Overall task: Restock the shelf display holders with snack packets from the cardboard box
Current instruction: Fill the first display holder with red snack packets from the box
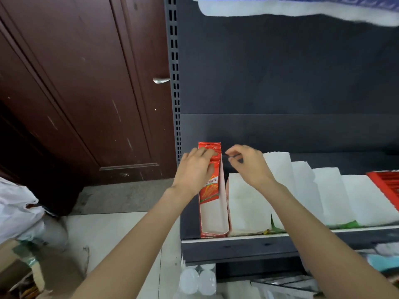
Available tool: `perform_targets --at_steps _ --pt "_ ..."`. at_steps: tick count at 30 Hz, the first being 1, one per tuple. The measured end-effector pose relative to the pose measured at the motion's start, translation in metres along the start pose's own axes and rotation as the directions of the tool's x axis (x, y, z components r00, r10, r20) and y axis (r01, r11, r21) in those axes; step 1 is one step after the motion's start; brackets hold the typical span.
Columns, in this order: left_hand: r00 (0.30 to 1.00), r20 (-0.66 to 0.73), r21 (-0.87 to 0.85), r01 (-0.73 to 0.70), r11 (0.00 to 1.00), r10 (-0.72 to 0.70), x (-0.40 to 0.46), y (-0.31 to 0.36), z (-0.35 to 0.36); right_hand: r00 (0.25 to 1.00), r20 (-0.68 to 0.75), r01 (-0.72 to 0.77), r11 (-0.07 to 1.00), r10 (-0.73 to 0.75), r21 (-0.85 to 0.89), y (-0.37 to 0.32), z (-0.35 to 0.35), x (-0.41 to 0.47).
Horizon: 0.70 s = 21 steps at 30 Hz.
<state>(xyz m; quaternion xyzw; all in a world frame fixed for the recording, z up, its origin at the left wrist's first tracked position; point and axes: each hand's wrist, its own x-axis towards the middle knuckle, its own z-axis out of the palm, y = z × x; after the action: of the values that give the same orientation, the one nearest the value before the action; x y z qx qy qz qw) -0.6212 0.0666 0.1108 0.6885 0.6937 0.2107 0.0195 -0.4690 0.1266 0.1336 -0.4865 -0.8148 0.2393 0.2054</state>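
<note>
A red snack packet (211, 184) stands in the leftmost display holder (213, 221), a narrow red-edged white box on the dark shelf (237, 238). My left hand (194, 171) rests on the packet's upper part, fingers curled over its top left. My right hand (248, 162) hovers just right of the packet above the neighbouring white holder (246, 210), fingers apart and bent, holding nothing. The cardboard box (19, 272) lies on the floor at the lower left, partly out of frame.
Several more white holders (328, 195) line the shelf to the right, ending at a red tray (386, 186). A brown door (75, 93) stands left of the shelf upright. White plastic bag (17, 210) at the left; clear containers (196, 281) sit on the shelf below.
</note>
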Motion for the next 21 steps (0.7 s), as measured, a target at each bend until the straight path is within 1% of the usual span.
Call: perform_targets --at_steps 2,4,6,9,11,15,18,21 --pt "0.997 -0.069 -0.052 -0.033 0.998 0.029 -0.006 0.02 -0.002 0.998 -0.065 -0.016 1.0 0.017 0.024 0.005 -0.01 -0.019" --pt "0.995 -0.096 -0.153 -0.05 0.987 0.035 -0.014 0.044 -0.001 0.992 -0.107 -0.058 0.996 0.064 0.063 0.013 -0.021 -0.04" --pt "0.997 -0.07 -0.232 -0.052 0.971 0.037 -0.021 0.068 0.003 0.983 -0.139 -0.105 0.989 0.119 0.108 0.023 -0.033 -0.064" --pt "0.999 -0.029 -0.324 -0.048 0.945 0.041 -0.033 0.108 0.016 0.968 -0.163 -0.171 0.978 0.19 0.123 0.045 -0.05 -0.104" --pt "0.999 0.015 -0.375 -0.041 0.926 0.05 -0.044 0.139 0.025 0.958 -0.166 -0.221 0.97 0.235 0.101 0.062 -0.062 -0.132" --pt "0.981 0.169 -0.451 -0.007 0.892 0.093 -0.066 0.206 0.054 0.92 -0.163 -0.347 0.934 0.357 0.086 0.108 -0.083 -0.189" --pt "0.955 0.259 -0.46 -0.011 0.888 0.146 -0.084 0.257 0.085 0.905 -0.171 -0.392 0.919 0.391 0.025 0.152 -0.098 -0.237" --pt "0.92 0.354 -0.433 0.003 0.901 0.168 -0.101 0.311 0.115 0.893 -0.146 -0.434 0.9 0.426 -0.029 0.197 -0.115 -0.286"
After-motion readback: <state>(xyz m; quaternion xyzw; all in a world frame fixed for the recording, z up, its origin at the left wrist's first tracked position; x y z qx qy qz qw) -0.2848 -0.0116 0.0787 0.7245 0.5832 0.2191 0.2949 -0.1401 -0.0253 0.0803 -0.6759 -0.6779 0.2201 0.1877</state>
